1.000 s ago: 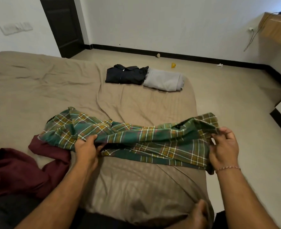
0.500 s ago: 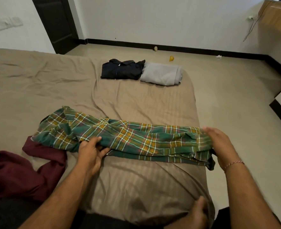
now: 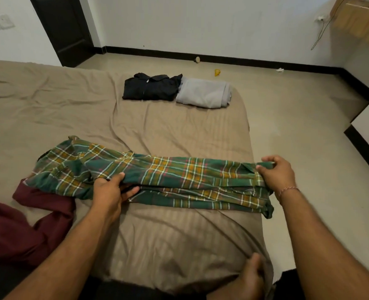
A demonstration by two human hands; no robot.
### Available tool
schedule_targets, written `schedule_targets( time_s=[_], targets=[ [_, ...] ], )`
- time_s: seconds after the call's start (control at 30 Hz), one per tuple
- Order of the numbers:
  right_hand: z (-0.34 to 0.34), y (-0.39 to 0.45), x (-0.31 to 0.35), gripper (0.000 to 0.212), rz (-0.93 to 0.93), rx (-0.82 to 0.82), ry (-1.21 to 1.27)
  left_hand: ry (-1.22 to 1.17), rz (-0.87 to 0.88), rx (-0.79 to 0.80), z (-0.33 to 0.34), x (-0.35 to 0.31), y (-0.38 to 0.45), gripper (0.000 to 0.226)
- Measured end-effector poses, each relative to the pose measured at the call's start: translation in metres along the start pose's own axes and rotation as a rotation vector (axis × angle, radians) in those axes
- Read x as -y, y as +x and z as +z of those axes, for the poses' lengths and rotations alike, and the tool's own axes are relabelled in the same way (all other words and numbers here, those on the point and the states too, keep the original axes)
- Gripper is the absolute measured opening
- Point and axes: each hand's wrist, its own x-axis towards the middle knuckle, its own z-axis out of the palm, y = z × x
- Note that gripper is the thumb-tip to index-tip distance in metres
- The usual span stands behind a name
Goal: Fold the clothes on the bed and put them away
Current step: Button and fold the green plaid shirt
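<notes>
Since a second ago both ends of the shirt have been pulled outward, so it now lies stretched into a long band across the bed. My left hand point(image 3: 111, 189) pinches the plaid shirt point(image 3: 170, 180) near its middle at about 9 o'clock, thumb on top; my right hand point(image 3: 275, 172) grips the end at 3 o'clock. I judge the cloth light, soft and limp, so it will sag unless held at edges or corners. Counted: one plaid shirt in hand, one maroon garment point(image 3: 23, 226) unfolded at 8 o'clock, two folded pieces at 12 o'clock, a black one point(image 3: 151, 87) touching a grey one point(image 3: 203, 93), all on the bed point(image 3: 49, 105).
</notes>
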Motion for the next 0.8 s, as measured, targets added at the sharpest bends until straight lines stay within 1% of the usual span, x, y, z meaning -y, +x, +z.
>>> schedule_targets(
  time_s=[0.03,0.07,0.1,0.13,0.17,0.2,0.23,0.27,0.3,0.33,0.37,0.4,0.43,0.47,0.5,0.53,0.6,0.63,0.7,0.8],
  targets=[
    [0.001,-0.001,-0.006,0.026,0.022,0.018,-0.09,0.02,-0.018,0.001,-0.001,0.001,-0.001,0.008],
    [0.0,-0.003,-0.01,0.029,0.039,0.017,-0.118,0.046,-0.043,0.001,-0.002,0.002,-0.004,0.006],
    [-0.002,-0.004,-0.011,0.034,0.041,0.002,-0.115,0.107,-0.062,-0.012,-0.006,0.001,-0.007,0.009],
    [-0.005,-0.005,-0.01,0.04,0.013,-0.029,-0.127,0.206,-0.067,-0.038,-0.01,0.001,-0.013,0.019],
    [-0.006,-0.006,-0.009,0.045,-0.052,-0.056,-0.167,0.335,-0.046,-0.073,-0.017,0.0,-0.018,0.028],
    [-0.007,-0.007,-0.006,0.049,-0.142,-0.073,-0.235,0.487,0.008,-0.118,-0.024,-0.001,-0.024,0.036],
    [-0.006,-0.008,-0.002,0.051,-0.246,-0.072,-0.295,0.659,0.117,-0.17,-0.028,0.0,-0.029,0.04],
    [-0.004,-0.009,0.004,0.052,-0.343,-0.044,-0.35,0.825,0.269,-0.196,-0.027,0.001,-0.036,0.041],
    [-0.001,-0.012,0.011,0.054,-0.421,0.006,-0.406,0.945,0.421,-0.185,-0.021,0.004,-0.042,0.04],
    [0.005,-0.014,0.017,0.056,-0.466,0.08,-0.478,1.014,0.555,-0.139,-0.011,0.007,-0.049,0.035],
    [0.011,-0.014,0.019,0.06,-0.48,0.158,-0.562,1.059,0.701,-0.05,0.005,0.012,-0.057,0.026],
    [0.014,-0.013,0.021,0.063,-0.459,0.246,-0.641,1.094,0.847,0.087,0.024,0.02,-0.064,0.015],
    [0.017,-0.011,0.02,0.066,-0.418,0.324,-0.69,1.132,0.965,0.244,0.044,0.031,-0.07,0.016],
    [0.017,-0.009,0.019,0.067,-0.361,0.375,-0.695,1.167,1.037,0.406,0.066,0.044,-0.075,0.033],
    [0.015,-0.005,0.017,0.067,-0.314,0.388,-0.661,1.224,1.059,0.54,0.086,0.058,-0.079,0.052],
    [0.012,-0.001,0.014,0.064,-0.272,0.373,-0.609,1.323,1.053,0.629,0.104,0.073,-0.083,0.067],
    [0.004,0.004,0.009,0.055,-0.173,0.37,-0.478,1.573,0.958,0.782,0.133,0.101,-0.086,0.084],
    [0.0,0.005,0.008,0.05,-0.102,0.409,-0.399,1.667,0.887,0.84,0.14,0.114,-0.083,0.088],
    [-0.003,0.005,0.006,0.038,0.016,0.501,-0.289,1.747,0.817,0.877,0.144,0.127,-0.077,0.093],
    [-0.012,0.003,0.015,0.026,0.071,0.577,-0.147,1.731,0.808,0.884,0.142,0.129,-0.071,0.095]
  ],
)
